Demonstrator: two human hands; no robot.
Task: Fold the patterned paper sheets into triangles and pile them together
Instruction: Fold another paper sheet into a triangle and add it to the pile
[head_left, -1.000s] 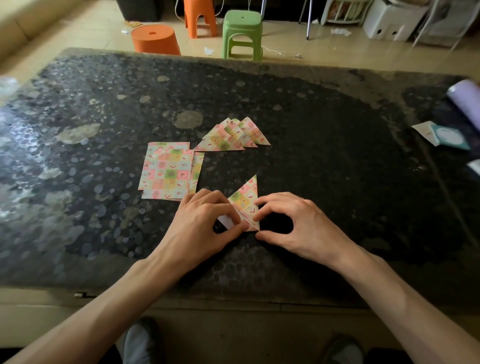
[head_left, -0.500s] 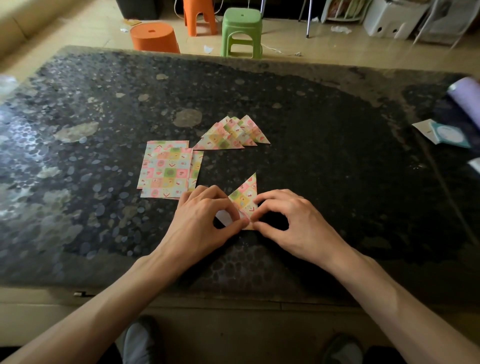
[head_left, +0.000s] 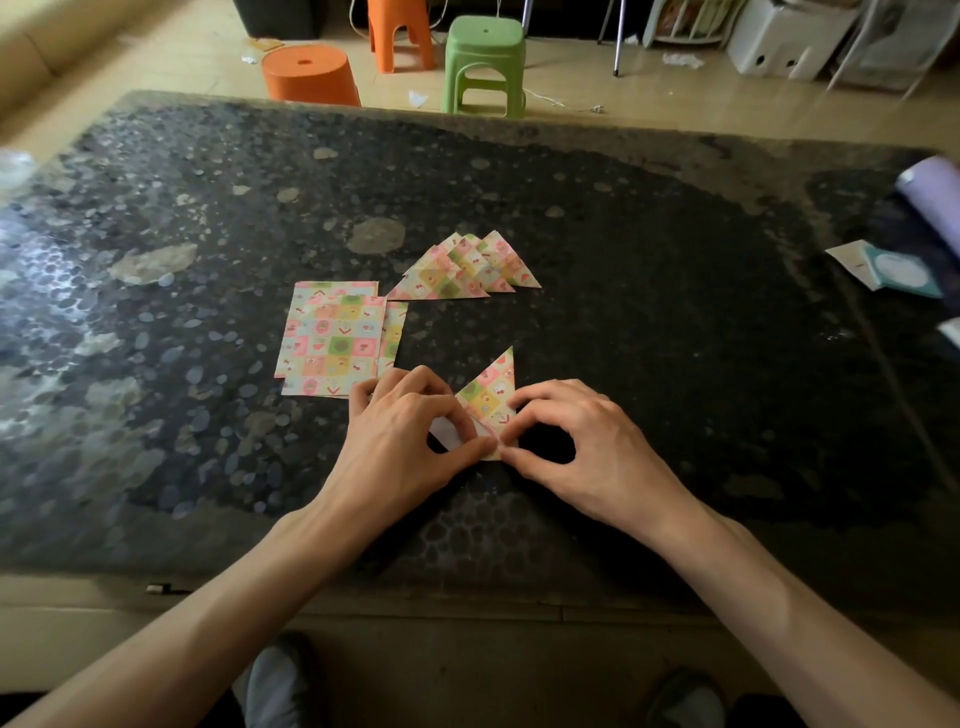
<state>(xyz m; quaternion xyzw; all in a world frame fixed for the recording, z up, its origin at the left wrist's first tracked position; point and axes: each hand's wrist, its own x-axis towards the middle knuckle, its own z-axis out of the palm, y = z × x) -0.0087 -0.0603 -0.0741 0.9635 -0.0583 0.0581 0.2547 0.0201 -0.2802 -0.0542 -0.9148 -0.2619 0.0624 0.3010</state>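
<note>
Left hand (head_left: 400, 441) and right hand (head_left: 582, 441) pinch the checkered paper triangle (head_left: 493, 389) on speckled tabletop (head_left: 675, 312)

The left hand (head_left: 400, 441) and right hand (head_left: 582, 447) meet at near centre, both pinching the half-folded sheet (head_left: 491, 387), so nothing passes between them. Just far-left of the left hand lies the stack of flat sheets (head_left: 332, 343). Beyond it sits the pile of folded triangles (head_left: 462, 267) (all of it low and flat). A wide stretch of dark tabletop (head_left: 675, 322) lies open to the right, as far as the lilac roll (head_left: 930, 182) and teal card (head_left: 898, 270) at the right edge. The left side, out past the stack, is open tabletop too.
</note>
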